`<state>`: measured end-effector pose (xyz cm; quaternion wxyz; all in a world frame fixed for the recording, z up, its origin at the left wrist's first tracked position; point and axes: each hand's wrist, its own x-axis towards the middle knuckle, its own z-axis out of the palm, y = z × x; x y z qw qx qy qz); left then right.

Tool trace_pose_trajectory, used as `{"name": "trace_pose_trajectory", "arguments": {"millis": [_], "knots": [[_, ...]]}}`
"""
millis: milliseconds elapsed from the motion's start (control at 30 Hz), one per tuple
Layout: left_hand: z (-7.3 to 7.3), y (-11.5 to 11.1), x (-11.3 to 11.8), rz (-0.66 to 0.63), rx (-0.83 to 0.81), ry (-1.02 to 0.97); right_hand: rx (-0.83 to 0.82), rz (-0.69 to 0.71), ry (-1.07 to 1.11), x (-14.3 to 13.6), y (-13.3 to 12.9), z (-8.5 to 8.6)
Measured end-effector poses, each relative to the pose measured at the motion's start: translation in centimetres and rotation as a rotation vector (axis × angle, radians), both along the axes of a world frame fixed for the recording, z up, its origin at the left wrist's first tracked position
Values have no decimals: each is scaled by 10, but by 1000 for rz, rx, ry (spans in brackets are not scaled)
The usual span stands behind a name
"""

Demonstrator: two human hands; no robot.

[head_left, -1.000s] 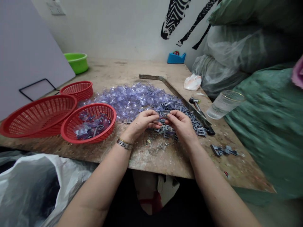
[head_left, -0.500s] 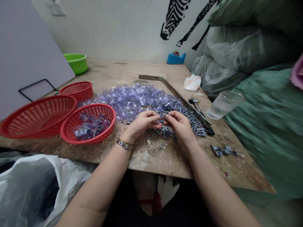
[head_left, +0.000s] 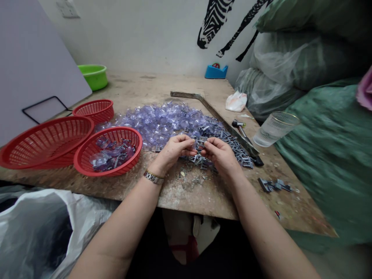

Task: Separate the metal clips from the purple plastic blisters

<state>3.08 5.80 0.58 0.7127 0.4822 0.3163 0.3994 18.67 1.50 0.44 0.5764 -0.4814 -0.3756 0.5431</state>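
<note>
Over the pile of grey parts [head_left: 241, 154], the right hand [head_left: 223, 155] pinches a small grey piece [head_left: 201, 140] between thumb and finger, while the left hand's [head_left: 176, 150] nearly closed fingers, their hold unclear, sit just beside it, probably for fine control.

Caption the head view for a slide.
Right hand pinches a small gray part, left hand close by, near heaped purplish pieces.

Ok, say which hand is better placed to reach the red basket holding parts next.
Likely the left hand: it is nearer that red slotted basket, which stands to its left. The right hand is farther, beside the gray plastic pieces.
</note>
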Motion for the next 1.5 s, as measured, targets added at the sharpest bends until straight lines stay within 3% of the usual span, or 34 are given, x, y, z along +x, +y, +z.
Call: {"name": "trace_pose_trajectory", "arguments": {"millis": [433,867,1500], "knots": [[-1,1,0,-13,9,-9,-13,-6,3,-3,0,0],[-2,0,1,26,56,53,279,-122,-484,-5,0,-3],[-1,-1,3,26,163,190,383,-146,-796,-4,-3,-5]]}}
